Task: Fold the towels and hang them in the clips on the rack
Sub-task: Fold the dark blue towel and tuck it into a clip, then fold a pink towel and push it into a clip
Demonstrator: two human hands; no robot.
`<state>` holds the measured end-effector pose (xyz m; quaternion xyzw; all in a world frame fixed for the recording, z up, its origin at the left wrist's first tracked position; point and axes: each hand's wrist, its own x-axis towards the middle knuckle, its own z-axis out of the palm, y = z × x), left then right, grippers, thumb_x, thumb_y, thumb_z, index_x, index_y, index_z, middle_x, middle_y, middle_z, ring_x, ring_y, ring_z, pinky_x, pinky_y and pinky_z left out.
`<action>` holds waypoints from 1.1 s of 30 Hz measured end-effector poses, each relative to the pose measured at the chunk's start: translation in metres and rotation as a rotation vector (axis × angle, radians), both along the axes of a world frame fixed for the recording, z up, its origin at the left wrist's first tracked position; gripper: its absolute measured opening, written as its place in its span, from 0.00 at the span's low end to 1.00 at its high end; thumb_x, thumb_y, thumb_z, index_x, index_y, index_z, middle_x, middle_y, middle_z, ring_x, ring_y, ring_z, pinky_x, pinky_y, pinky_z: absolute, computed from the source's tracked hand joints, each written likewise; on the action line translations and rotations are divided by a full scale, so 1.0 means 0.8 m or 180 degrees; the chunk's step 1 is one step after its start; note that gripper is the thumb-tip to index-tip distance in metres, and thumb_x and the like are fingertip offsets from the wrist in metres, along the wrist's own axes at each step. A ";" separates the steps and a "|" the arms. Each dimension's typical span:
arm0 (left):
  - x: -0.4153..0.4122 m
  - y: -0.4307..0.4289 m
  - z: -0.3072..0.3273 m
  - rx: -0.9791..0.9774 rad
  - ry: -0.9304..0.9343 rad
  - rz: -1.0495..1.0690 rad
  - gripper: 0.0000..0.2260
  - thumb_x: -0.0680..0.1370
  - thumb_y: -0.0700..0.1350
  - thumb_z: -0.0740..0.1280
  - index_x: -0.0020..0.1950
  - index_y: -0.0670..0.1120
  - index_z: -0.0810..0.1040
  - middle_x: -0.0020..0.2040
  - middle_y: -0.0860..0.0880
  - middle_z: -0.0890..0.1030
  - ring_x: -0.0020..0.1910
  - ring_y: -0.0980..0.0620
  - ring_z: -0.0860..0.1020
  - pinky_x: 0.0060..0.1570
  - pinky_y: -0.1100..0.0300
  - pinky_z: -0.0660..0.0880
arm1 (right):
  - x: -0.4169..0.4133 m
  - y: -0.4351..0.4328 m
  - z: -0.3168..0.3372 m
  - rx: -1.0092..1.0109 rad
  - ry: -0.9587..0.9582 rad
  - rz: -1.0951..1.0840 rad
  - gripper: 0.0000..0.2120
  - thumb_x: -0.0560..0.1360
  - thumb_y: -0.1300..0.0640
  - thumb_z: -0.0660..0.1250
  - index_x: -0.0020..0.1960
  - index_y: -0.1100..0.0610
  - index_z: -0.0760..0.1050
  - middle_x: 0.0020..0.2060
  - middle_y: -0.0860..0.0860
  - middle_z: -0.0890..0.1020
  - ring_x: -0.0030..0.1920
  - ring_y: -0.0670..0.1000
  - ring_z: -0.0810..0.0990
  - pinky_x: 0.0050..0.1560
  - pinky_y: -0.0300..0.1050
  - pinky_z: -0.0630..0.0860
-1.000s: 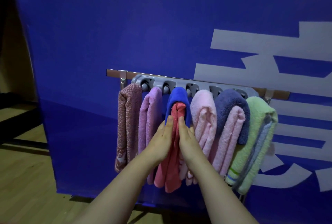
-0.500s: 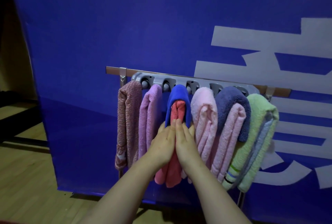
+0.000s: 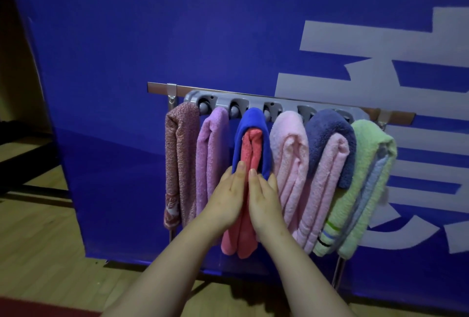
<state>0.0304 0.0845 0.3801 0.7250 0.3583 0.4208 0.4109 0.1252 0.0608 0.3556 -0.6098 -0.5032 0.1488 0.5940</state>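
Six folded towels (image 3: 289, 164) hang side by side from the grey clip rack (image 3: 253, 103).

The single head-worn camera is looking forward and slightly downward from close by, facing the rack (image 3: 253, 104) against the blue panel (image 3: 177, 37), which is filling the far view.
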 end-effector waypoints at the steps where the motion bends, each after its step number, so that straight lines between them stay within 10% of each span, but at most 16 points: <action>1: 0.000 -0.004 -0.002 -0.0022 0.0014 0.0022 0.23 0.85 0.58 0.48 0.63 0.48 0.77 0.68 0.44 0.76 0.69 0.51 0.72 0.73 0.52 0.63 | -0.002 0.000 -0.006 -0.0117 0.0003 0.0029 0.27 0.81 0.38 0.53 0.58 0.57 0.80 0.67 0.56 0.69 0.68 0.52 0.72 0.74 0.47 0.63; 4: -0.003 -0.012 -0.025 -0.0133 0.0180 0.0032 0.22 0.86 0.53 0.48 0.67 0.47 0.76 0.67 0.46 0.75 0.69 0.51 0.71 0.69 0.66 0.63 | -0.007 0.004 -0.031 -0.0396 0.0123 -0.0057 0.33 0.75 0.27 0.50 0.53 0.51 0.80 0.66 0.55 0.72 0.65 0.53 0.75 0.71 0.52 0.68; 8: -0.010 -0.022 -0.057 -0.0372 0.0287 0.0059 0.21 0.86 0.49 0.47 0.73 0.42 0.70 0.61 0.53 0.71 0.65 0.56 0.72 0.47 0.87 0.57 | -0.003 0.005 -0.061 -0.0612 -0.0236 -0.0199 0.26 0.81 0.38 0.50 0.59 0.55 0.77 0.58 0.54 0.77 0.61 0.53 0.76 0.67 0.50 0.69; 17: -0.019 -0.034 -0.160 -0.1141 0.0314 0.0133 0.23 0.87 0.48 0.46 0.77 0.38 0.64 0.75 0.41 0.68 0.74 0.51 0.66 0.57 0.76 0.55 | -0.006 -0.020 -0.158 -0.1117 0.0270 -0.0095 0.26 0.83 0.45 0.57 0.69 0.65 0.72 0.68 0.62 0.74 0.70 0.57 0.70 0.73 0.46 0.62; 21: -0.023 -0.050 -0.234 -0.1557 0.0677 0.0266 0.27 0.85 0.57 0.45 0.56 0.44 0.80 0.63 0.39 0.78 0.65 0.46 0.74 0.58 0.61 0.66 | 0.002 -0.040 -0.243 -0.1703 0.0321 -0.0078 0.31 0.81 0.40 0.54 0.67 0.65 0.73 0.65 0.64 0.76 0.67 0.61 0.73 0.68 0.49 0.68; 25: -0.018 -0.054 -0.303 -0.1908 0.1068 0.0311 0.22 0.84 0.61 0.44 0.40 0.53 0.70 0.46 0.49 0.74 0.51 0.53 0.69 0.49 0.63 0.60 | 0.015 -0.062 -0.324 -0.2356 0.0338 0.0076 0.26 0.84 0.45 0.53 0.69 0.63 0.72 0.67 0.61 0.75 0.69 0.61 0.71 0.69 0.52 0.67; 30: -0.004 -0.057 -0.399 -0.2637 0.1700 0.0245 0.27 0.85 0.59 0.51 0.73 0.40 0.70 0.72 0.39 0.72 0.71 0.41 0.70 0.64 0.57 0.65 | 0.015 -0.083 -0.431 -0.3274 0.0619 0.0109 0.28 0.82 0.40 0.54 0.71 0.59 0.70 0.68 0.58 0.75 0.67 0.59 0.74 0.67 0.49 0.69; 33: -0.012 -0.072 -0.482 -0.3026 0.2230 0.0090 0.22 0.85 0.51 0.57 0.74 0.38 0.68 0.72 0.38 0.72 0.71 0.40 0.71 0.65 0.56 0.68 | 0.017 -0.110 -0.500 -0.3886 0.0862 -0.0024 0.25 0.83 0.45 0.55 0.72 0.61 0.68 0.71 0.56 0.72 0.70 0.59 0.71 0.68 0.48 0.66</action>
